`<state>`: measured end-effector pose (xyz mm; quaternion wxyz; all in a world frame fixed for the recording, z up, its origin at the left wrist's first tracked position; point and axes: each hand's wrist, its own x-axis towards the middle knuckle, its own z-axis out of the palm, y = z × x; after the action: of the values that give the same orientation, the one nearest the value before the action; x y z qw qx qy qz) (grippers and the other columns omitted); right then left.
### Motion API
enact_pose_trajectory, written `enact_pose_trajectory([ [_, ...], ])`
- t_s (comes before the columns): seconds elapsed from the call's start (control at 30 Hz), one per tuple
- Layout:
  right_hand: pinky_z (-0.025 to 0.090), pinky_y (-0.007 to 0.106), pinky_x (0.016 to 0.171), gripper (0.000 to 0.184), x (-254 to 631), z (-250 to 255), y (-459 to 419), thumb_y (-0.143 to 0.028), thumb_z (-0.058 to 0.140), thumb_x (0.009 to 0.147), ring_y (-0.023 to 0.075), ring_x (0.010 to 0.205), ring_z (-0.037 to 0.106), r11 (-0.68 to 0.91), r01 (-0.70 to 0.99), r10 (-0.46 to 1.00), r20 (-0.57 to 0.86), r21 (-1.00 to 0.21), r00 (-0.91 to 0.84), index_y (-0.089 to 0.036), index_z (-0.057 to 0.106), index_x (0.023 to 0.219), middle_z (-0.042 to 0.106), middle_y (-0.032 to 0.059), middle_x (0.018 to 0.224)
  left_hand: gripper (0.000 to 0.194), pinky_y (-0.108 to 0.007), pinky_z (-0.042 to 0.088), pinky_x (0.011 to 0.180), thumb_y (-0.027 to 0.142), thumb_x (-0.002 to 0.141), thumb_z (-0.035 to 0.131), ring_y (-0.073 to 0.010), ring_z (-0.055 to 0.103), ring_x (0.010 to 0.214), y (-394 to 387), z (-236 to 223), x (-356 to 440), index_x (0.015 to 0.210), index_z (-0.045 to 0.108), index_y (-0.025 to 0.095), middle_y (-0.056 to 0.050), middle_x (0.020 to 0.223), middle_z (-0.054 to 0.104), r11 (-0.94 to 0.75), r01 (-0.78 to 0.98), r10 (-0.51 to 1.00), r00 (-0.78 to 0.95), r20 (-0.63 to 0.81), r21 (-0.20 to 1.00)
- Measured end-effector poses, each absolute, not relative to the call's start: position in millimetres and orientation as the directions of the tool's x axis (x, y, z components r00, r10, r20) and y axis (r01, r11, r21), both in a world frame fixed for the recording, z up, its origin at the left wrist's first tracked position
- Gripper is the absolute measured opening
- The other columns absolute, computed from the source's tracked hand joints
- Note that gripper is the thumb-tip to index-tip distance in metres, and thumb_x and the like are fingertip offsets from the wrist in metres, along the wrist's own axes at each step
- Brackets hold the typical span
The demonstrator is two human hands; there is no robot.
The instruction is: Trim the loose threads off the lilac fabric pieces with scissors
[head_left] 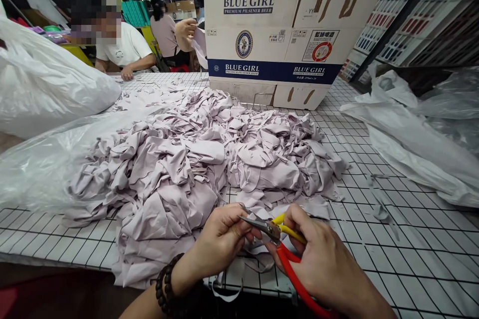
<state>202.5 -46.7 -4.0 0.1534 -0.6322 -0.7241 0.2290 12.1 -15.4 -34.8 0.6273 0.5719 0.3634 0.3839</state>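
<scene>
My right hand (pixel 318 254) is closed round a pair of scissors (pixel 275 232) with one red and one yellow handle; the blades point left and stand apart. Fingertips of my left hand (pixel 220 239), which wears a dark bead bracelet (pixel 168 276) at the wrist, are pinched on a small piece of pale lilac fabric (pixel 258 248) right beside the blades. Much of that piece is hidden behind my hands. Ahead of both hands lies a big heap of crumpled pale lilac fabric pieces (pixel 179 159). A thin pale strip (pixel 228 295) hangs at the table edge.
The table (pixel 411 249) has a white top with a black grid. A cardboard beer carton (pixel 258 25) stands behind the heap. Plastic bags lie left (pixel 48 79) and right (pixel 419 129). Small scraps (pixel 380 212) lie at right. A person (pixel 123 47) sits across; another person's hand (pixel 186 32) holds fabric.
</scene>
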Motion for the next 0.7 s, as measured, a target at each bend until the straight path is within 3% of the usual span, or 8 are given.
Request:
enact_pose_trajectory([
  [0.7,0.028,0.023,0.045,0.035,207.5,-17.4,-51.4,-0.033,0.058,0.078,0.0110,0.046,0.034,0.124,0.818,0.985,-0.031,-0.562,-0.170,-0.027,0.024,0.071,0.035,-0.0096,0.054,0.043,-0.017,0.027,0.039,0.049,0.085,0.063,-0.0041,0.039,0.046,-17.6,-26.3,9.7,0.065,0.068,0.011,-0.001,0.064,0.049,0.170,-0.163,0.868,0.492,-0.069,0.972],
])
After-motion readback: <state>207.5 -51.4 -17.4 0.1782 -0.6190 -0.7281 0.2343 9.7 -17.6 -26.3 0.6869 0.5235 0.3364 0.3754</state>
